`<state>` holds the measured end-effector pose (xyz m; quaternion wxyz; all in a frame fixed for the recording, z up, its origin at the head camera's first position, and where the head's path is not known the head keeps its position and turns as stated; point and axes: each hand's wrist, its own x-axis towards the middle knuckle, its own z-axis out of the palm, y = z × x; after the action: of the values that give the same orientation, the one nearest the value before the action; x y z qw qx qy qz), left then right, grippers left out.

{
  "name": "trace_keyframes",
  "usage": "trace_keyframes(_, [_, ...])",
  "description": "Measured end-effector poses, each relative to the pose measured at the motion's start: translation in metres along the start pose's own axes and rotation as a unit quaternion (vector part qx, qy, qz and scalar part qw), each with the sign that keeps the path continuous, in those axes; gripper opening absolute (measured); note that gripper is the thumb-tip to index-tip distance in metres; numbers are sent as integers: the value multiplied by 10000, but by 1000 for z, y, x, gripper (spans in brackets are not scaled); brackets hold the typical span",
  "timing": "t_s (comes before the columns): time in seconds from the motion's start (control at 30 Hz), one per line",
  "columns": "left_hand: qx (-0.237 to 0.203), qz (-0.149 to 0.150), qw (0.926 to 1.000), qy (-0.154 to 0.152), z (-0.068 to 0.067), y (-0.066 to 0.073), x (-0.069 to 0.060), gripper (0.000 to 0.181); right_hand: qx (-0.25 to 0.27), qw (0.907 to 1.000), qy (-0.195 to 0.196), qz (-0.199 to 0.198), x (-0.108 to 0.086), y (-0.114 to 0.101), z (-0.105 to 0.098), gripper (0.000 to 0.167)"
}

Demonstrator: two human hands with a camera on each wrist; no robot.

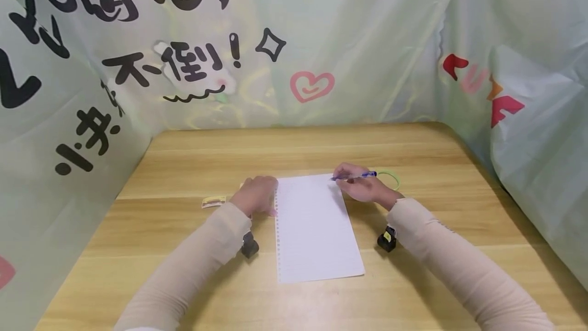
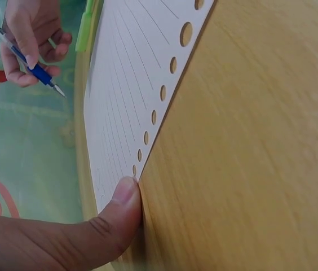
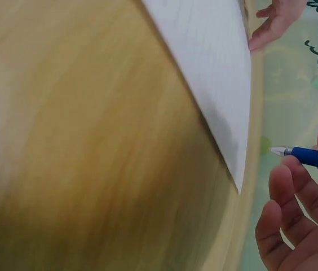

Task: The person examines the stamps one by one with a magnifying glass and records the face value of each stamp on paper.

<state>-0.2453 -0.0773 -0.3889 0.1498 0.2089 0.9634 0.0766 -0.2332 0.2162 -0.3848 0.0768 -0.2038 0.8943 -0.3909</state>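
Note:
A sheet of lined loose-leaf paper (image 1: 312,234) lies on the wooden table, punched holes along its left edge. My left hand (image 1: 259,195) rests at the upper part of that edge. In the left wrist view its thumb (image 2: 122,197) presses on the holed margin; its other fingers are hidden there. Above the paper's top right corner, my right hand (image 1: 358,183) holds a blue pen (image 1: 367,174) between thumb and fingers. The pen's tip (image 3: 277,151) points left and appears clear of the sheet.
A light-green ring-shaped item (image 1: 392,180) lies just beyond the right hand. Left of the left hand is a small yellowish printed piece (image 1: 213,202). Printed sheeting (image 1: 358,45) hangs behind and on both sides of the table (image 1: 184,280).

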Motion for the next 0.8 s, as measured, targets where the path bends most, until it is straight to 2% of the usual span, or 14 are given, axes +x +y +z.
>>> trace_keyframes(0.23, [-18,-35,10000,13,-1,0,-2,46,-731,9955,415,-433,-3,7,0,11])
trace_keyframes(0.33, [1,-11,10000,22,-1,0,-2,46,-839,9917,548,-802,-6,10,0,10])
trace_keyframes(0.43, [4,22,10000,14,-2,0,-2,46,-860,9851,669,-1331,-7,13,-1,8])
trace_keyframes(0.53, [21,34,10000,8,-2,0,-1,45,-1047,9702,822,-2024,-8,17,-2,7])
trace_keyframes(0.67, [35,54,10000,-8,-2,0,-1,45,-1330,9415,1064,-2908,-9,23,-3,14])
trace_keyframes(0.73, [41,59,10000,-20,-2,0,-1,45,-1365,9295,1114,-3241,-10,25,-4,17])
trace_keyframes(0.8, [72,60,9999,-44,-2,0,-2,45,-1362,9239,1083,-3407,-11,27,-5,19])
